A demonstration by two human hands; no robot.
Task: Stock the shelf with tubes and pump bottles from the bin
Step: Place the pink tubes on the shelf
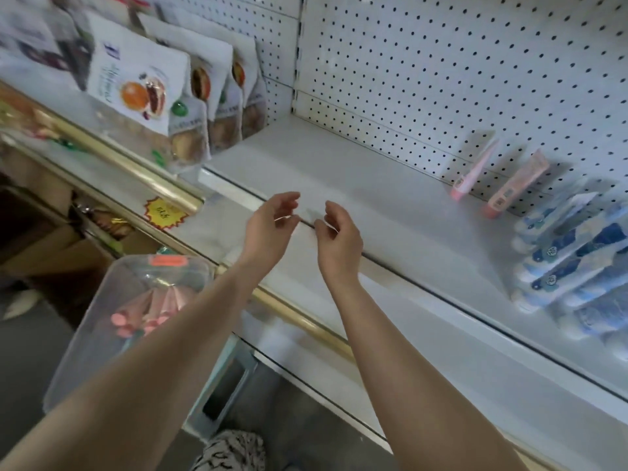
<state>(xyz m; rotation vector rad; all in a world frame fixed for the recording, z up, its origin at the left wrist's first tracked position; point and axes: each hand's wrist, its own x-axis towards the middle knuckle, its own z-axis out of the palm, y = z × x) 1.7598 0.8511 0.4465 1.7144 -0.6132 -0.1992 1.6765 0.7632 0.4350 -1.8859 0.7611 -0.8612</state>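
Observation:
My left hand (270, 229) and my right hand (338, 237) hover side by side above the front edge of the white shelf (339, 178), fingers loosely curled, holding nothing. Two pink tubes (474, 173) (518, 183) lean cap-down against the pegboard at the shelf's back right. Several blue and white tubes (571, 253) lie in a row at the right end. A clear plastic bin (102, 321) with pink tubes (149, 317) inside sits low at the left, partly hidden under my left forearm.
Snack pouches (136, 93) stand on the neighbouring shelf at the left. A gold rail (299, 321) runs along the lower shelf's front edge. A yellow price sticker (164, 212) is stuck on that lower level. The white pegboard (441, 62) backs the shelf.

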